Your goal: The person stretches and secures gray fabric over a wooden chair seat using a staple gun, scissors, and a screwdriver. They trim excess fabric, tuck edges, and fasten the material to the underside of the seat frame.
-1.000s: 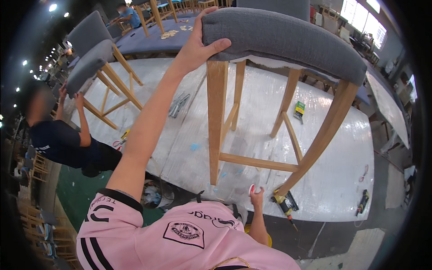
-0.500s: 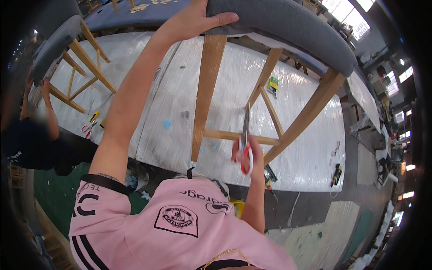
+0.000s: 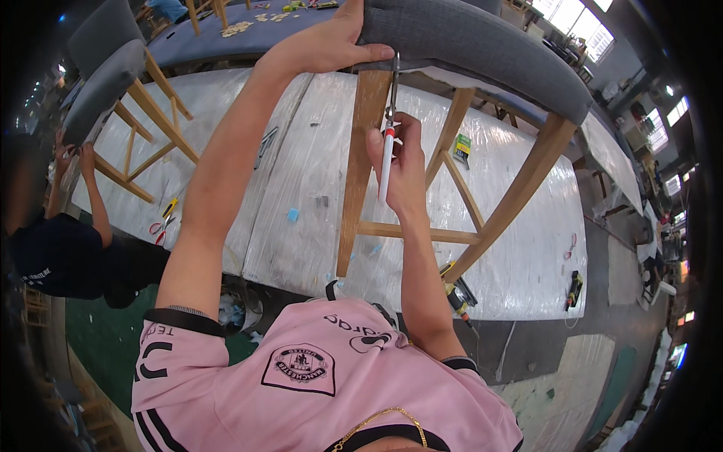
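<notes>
A wooden chair (image 3: 367,143) with a grey fabric seat (image 3: 482,44) stands before me, its legs pointing down toward me. My left hand (image 3: 327,47) grips the seat's left corner, its thumb lying along the lower fabric edge and the other fingers partly hidden. In my right hand (image 3: 403,166) is a pair of scissors (image 3: 388,154) with red and white handles. The blades point up beside the front left leg, their tips at the fabric edge close to my left thumb. Whether they touch the fabric, I cannot tell. White lining shows under the seat.
A plastic-wrapped table (image 3: 301,173) lies beneath the chair. On it are a yellow-green packet (image 3: 462,151), a yellow cutter (image 3: 171,207) and red-handled pliers (image 3: 160,228). At left, a co-worker (image 3: 68,252) handles another grey chair (image 3: 143,98). Power tools (image 3: 459,301) sit by the near edge.
My right hand has raised the scissors from low between the chair legs up to the seat's fabric edge. The left hand keeps its hold on the corner.
</notes>
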The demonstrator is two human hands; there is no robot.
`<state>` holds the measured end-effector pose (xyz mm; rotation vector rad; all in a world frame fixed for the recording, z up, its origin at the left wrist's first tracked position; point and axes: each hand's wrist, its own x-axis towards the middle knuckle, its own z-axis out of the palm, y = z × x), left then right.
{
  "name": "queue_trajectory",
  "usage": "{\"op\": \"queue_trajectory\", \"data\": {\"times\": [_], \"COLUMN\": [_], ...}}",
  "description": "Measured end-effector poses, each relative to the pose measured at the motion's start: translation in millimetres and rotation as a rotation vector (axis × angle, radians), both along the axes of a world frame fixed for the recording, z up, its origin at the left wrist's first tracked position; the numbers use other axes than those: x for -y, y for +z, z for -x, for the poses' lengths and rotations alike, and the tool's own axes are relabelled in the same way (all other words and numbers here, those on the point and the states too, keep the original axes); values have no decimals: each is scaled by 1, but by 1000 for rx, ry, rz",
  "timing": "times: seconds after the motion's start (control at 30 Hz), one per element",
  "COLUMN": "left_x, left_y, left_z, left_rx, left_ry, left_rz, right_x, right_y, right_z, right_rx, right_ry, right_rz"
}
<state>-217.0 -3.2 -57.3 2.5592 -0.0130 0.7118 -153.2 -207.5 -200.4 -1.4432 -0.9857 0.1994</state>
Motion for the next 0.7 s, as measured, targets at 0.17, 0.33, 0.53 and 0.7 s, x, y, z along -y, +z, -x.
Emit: {"op": "queue_trajectory", "data": {"times": [0.17,0.33,0.53,0.7], "left_x": [2,2,-1,4], "left_y": [-3,-5,-5,-3], "left_z": [1,4,1,4], "left_rx": [15,42,15,-8], "left_ry": [-19,-33,1,5], "left_rz": [0,-34,-39,-27], "right_x": [-1,-4,-7,-7], "right_y": [13,20,16,7], "right_z": [11,11,6,3], "right_rx": [-3,92,79,56], "right_ry": [-33,-91,-101,-120], "right_rz": [-10,-5,-37,4]}}
